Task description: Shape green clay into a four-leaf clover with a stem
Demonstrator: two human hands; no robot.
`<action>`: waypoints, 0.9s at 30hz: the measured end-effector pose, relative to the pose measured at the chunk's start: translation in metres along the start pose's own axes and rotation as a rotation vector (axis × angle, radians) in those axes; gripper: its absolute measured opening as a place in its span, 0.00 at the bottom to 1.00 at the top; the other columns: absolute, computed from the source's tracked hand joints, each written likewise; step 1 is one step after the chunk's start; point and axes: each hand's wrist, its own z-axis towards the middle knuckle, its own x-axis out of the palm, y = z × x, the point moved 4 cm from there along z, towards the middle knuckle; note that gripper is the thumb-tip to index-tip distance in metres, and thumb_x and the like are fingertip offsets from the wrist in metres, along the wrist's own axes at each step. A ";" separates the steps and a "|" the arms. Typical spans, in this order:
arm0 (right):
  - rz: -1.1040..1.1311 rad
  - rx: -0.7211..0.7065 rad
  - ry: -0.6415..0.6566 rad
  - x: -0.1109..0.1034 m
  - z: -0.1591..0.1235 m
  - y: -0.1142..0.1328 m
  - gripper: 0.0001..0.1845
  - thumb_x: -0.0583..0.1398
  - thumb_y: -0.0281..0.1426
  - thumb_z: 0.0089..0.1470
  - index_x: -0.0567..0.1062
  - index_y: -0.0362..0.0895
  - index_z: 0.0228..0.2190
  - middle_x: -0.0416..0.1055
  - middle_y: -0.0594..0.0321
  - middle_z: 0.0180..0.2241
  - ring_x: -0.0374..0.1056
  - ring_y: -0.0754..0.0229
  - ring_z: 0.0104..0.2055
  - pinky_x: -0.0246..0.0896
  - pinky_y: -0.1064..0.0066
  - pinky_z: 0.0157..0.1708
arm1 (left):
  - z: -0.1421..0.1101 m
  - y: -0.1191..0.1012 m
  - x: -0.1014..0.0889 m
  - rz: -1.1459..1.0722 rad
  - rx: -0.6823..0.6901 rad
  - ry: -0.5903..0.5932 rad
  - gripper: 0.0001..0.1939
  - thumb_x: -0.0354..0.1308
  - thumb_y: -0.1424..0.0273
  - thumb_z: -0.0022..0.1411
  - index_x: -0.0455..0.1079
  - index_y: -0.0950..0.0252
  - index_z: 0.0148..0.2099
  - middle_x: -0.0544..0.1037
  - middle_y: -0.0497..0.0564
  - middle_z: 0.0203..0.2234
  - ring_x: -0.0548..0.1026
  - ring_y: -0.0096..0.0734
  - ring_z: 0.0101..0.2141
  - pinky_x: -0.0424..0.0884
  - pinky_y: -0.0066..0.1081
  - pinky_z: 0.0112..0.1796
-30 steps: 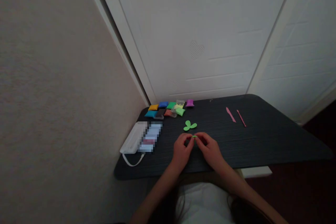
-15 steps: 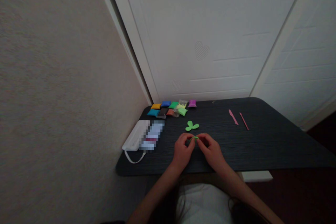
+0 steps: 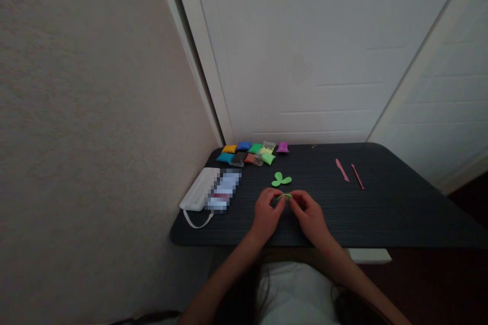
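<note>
Between my two hands is a thin, curved strip of light green clay [image 3: 284, 195]. My left hand [image 3: 268, 213] pinches its left end between thumb and fingers. The right end is pinched the same way by my right hand [image 3: 308, 213]. Just beyond my fingertips, a light green clay piece with three rounded leaves [image 3: 281, 179] lies flat on the dark table [image 3: 396, 203]. Parts of the strip are covered by my fingers.
Several coloured clay packets [image 3: 244, 146] lie at the back left. A white power bank [image 3: 200, 189] with a cable sits beside a phone with a blurred screen [image 3: 224, 190] at the left. A pink clay knife [image 3: 342, 170] and a thin pink tool [image 3: 357, 176] lie to the right.
My hands have moved slightly apart, and more of the green strip shows as an arch between them. The whole view has shifted a little.
</note>
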 end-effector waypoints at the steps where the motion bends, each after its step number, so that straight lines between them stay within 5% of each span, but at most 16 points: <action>1: 0.003 -0.001 -0.003 0.000 0.000 0.000 0.09 0.53 0.35 0.49 0.68 0.45 0.33 0.69 0.63 0.30 0.65 0.61 0.32 0.59 0.70 0.34 | 0.000 -0.001 0.000 0.007 0.011 0.001 0.06 0.50 0.69 0.55 0.66 0.64 0.32 0.70 0.49 0.29 0.68 0.28 0.34 0.64 0.30 0.37; 27: 0.056 0.017 -0.070 -0.004 0.000 -0.003 0.09 0.54 0.35 0.48 0.68 0.44 0.32 0.69 0.62 0.29 0.65 0.61 0.32 0.60 0.69 0.34 | 0.000 0.001 0.001 -0.002 -0.006 -0.003 0.07 0.52 0.68 0.54 0.68 0.64 0.34 0.71 0.49 0.29 0.69 0.28 0.33 0.65 0.30 0.36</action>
